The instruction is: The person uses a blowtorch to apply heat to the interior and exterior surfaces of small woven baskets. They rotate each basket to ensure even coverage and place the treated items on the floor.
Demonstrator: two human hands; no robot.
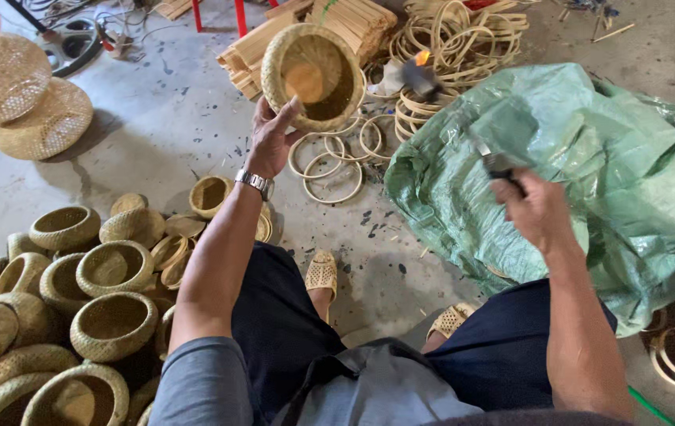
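While aloft, basket, torch.

This is a basket-weaving workshop on a bare, stained concrete floor. A heap of small woven baskets is the landmark: beyond it lie bamboo rings, farther off coiled strips and bundled slats, and to its right a green sack.

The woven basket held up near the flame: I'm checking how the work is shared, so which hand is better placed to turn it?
Left. The left hand already grips the woven basket by its rim, while the right hand is busy holding the torch, flame at the basket's edge.
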